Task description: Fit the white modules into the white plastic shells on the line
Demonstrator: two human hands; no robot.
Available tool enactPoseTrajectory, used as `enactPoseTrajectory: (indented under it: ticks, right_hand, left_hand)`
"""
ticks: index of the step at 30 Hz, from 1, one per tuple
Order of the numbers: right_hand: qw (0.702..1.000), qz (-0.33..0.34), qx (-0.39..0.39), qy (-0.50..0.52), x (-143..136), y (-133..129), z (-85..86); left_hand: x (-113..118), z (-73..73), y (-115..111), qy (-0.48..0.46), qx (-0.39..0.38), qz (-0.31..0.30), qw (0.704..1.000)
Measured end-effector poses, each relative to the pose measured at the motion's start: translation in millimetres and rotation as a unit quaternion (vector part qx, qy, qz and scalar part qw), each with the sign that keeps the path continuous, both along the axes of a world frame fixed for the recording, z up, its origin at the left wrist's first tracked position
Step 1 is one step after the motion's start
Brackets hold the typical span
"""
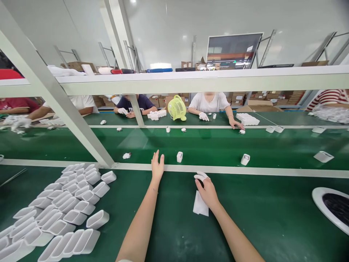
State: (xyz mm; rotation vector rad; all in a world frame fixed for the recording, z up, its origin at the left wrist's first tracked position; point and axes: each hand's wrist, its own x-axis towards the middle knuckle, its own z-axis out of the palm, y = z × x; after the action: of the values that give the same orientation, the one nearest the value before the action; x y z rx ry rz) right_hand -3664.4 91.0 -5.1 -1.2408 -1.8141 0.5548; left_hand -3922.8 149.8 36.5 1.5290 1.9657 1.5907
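My left hand [157, 167] reaches over the pale rail at the edge of the far belt, fingers stretched out and holding nothing. Just right of it on the green belt stands a small white housing [179, 157] with an open end. A small white part [127, 155] lies on the belt to its left. My right hand [208, 191] is nearer to me, with white covers on some fingertips. Its fingers are curled, and a folded white cloth [200, 204] sticks out beneath the thumb and palm; the gripping fingers are hidden.
Rows of white open housings [65, 203] cover the near left surface. A white-rimmed oval object [317, 203] sits at right. More housings [245, 159] ride the belt. A slanted post [60, 94] and shelf beam [174, 85] cross the view. Co-workers sit opposite, near a yellow-green fan [177, 108].
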Motion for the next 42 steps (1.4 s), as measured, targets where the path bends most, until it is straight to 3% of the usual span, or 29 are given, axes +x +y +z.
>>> enactPoseTrajectory:
  ticks: [5,12,18,24,27,31,37,42]
  right_hand:
    - [1.000,0.002,-0.002,-0.027,0.0,-0.8,-1.9]
    - [0.999,0.007,0.022,-0.047,0.7,-0.4,-5.5]
    - [0.997,0.018,0.038,-0.061,1.7,-1.7,-6.3]
    - [0.996,0.024,0.035,-0.077,-8.2,-17.6,9.1]
    - [0.993,0.061,0.024,-0.102,-33.5,-18.2,27.1]
    - [0.982,0.139,0.010,-0.125,-94.0,4.6,52.1]
    - [0.975,0.174,-0.001,-0.139,-199.0,67.9,68.1]
    - [0.967,0.162,0.002,-0.196,-260.0,106.4,70.3]
  left_hand:
    - [-16.6,-3.0,-12.7,0.006,0.007,0.012,1.000]
    - [-7.2,-3.5,-2.9,0.029,0.003,-0.028,0.999]
    - [-0.9,0.5,-3.4,-0.008,0.007,-0.035,0.999]
    - [-12.9,11.3,-35.3,-0.107,0.026,0.015,0.994]
    - [-32.9,11.1,-61.8,-0.151,0.043,0.054,0.986]
    - [-56.5,8.0,-80.2,-0.202,0.064,0.121,0.970]
    - [-69.2,9.8,-69.0,-0.248,0.090,0.114,0.958]
    - [-80.2,7.0,-66.4,-0.288,0.091,0.109,0.947]
